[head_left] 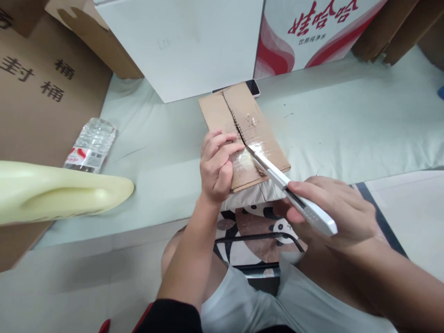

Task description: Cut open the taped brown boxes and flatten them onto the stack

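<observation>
A small brown cardboard box lies on a pale surface in front of me, its top flaps sealed with clear tape. My left hand rests on the left flap with fingers curled and pressed down on it. A white utility knife is gripped in my right hand. Its blade tip sits in the centre seam of the box, where the tape is cut along the far part of the seam.
A plastic water bottle lies at the left beside a large brown carton. A pale yellow curved object juts in from the left edge. A white box and a red-and-white carton stand behind. A phone peeks from behind the small box.
</observation>
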The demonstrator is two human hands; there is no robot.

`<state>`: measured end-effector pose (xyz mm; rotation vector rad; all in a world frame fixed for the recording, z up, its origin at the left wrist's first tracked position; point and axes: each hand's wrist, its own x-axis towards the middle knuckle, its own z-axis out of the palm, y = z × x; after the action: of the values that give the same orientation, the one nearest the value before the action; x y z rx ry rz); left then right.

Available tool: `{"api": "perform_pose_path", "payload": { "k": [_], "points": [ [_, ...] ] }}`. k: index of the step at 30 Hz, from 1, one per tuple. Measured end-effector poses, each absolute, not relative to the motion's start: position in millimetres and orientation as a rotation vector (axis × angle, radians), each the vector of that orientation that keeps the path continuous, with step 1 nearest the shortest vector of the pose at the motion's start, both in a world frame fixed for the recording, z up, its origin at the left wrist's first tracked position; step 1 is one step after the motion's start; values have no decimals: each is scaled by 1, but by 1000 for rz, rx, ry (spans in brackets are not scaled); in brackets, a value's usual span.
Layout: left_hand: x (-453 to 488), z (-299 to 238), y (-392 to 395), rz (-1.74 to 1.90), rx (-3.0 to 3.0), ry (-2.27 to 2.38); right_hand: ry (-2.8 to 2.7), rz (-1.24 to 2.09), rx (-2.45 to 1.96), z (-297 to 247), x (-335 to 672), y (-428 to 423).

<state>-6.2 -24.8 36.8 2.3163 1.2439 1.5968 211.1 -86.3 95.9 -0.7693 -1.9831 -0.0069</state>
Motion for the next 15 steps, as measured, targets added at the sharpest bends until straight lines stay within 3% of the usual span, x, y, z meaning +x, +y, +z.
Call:
{"api": "perform_pose_path", "payload": {
  "k": [15],
  "points": [
    [-8, 39, -25, 1579, 2289, 1217, -2002, 84, -699, 106, 214, -86]
  ]
}}
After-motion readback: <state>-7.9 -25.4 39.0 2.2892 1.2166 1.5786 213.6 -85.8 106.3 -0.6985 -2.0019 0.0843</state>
